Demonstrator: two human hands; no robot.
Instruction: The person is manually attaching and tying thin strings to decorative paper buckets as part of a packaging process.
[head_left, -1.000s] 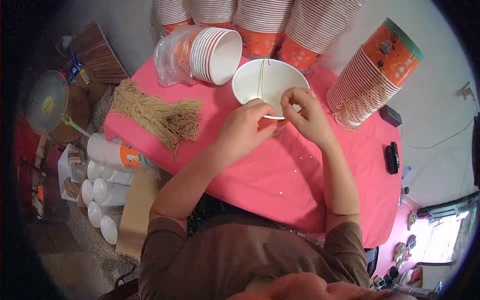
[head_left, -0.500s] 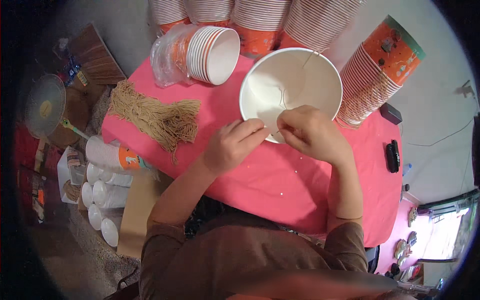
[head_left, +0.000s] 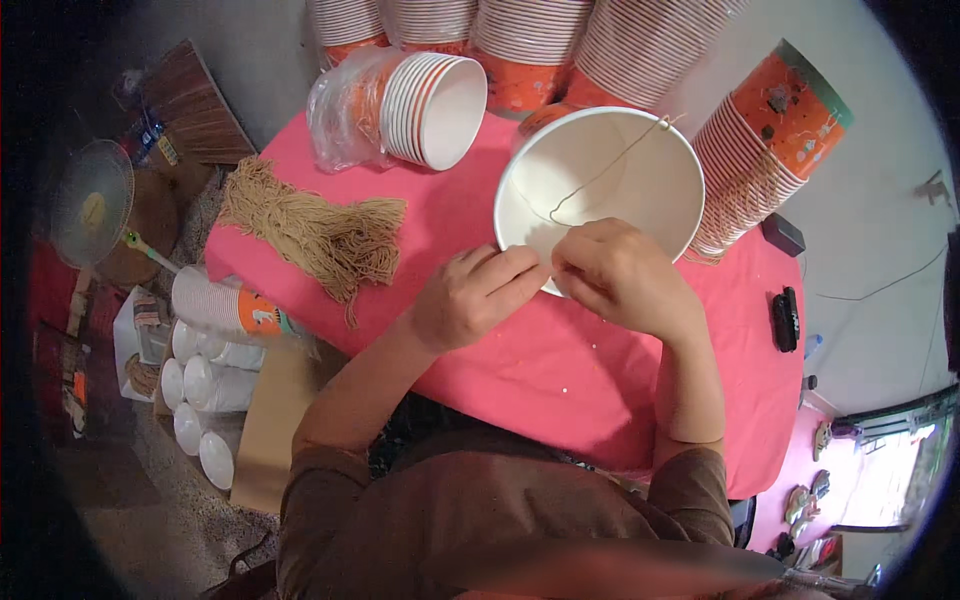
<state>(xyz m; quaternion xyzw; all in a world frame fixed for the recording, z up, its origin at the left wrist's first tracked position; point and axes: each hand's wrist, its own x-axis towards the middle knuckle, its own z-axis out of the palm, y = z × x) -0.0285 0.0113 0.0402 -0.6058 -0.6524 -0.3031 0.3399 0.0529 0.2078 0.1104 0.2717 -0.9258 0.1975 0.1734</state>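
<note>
A large paper bucket (head_left: 648, 190), white inside and orange outside, lies tipped with its open mouth facing me. A thin tan cord (head_left: 610, 172) is fixed at its far right rim, where a short end pokes outward, and sags across the inside towards my right hand. My left hand (head_left: 478, 292) is closed on the near left rim, fingers bent over the edge. My right hand (head_left: 625, 278) pinches at the near rim, fingertips close to the left ones. The cord's end appears to be in that pinch, though the fingers mostly hide it.
A bundle of tan cords (head_left: 315, 230) lies on the pink cloth (head_left: 620, 400). Bagged buckets (head_left: 435, 110) lie behind it, with tall bucket stacks (head_left: 530, 50) at the back. Cords drape over the right stack (head_left: 750, 155). A black object (head_left: 786, 318) sits at the right edge.
The bucket has shifted slightly right and turned, bringing the cord's fixed end further right along the rim. The cord now stretches more plainly across the inside. Both hands stay at the near rim.
</note>
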